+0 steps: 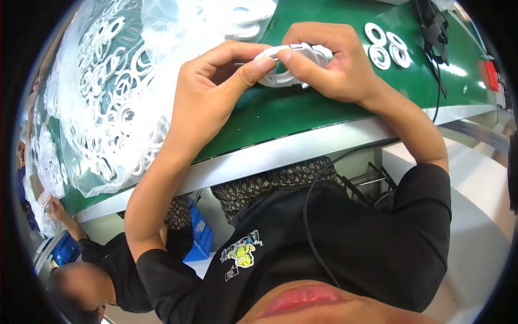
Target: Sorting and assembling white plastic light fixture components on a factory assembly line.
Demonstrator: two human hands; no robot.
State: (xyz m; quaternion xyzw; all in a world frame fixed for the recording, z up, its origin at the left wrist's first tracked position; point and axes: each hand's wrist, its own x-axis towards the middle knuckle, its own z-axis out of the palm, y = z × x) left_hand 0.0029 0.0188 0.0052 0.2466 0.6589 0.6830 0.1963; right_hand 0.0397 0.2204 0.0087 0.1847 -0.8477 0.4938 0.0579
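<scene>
Gripping from both sides, we have a round, white, plastic-looking ring with a raised rim and small tabs up between our two bare hands, in front of us. Our left hand is clamped on its left end, thumb on the near upper edge, with the other fingers partly hidden behind. Our right hand closes on its other end, thumb along the top and the remaining fingers curled round the far side. Whether a second piece sits behind the ring in that grip, we cannot tell.

What matters most is how the ring lies: its oval outline runs crosswise, left hand to right hand, so the two grips face each other along its longer direction. Neither hand is clearly nearer, as both touch it, and our thumb tips are close together.

Beyond our right hand, to its right, four flat white rings lie close together on the glossy green tabletop. To the left of our left hand spreads a large clear plastic bag with many loose white rings.
</scene>
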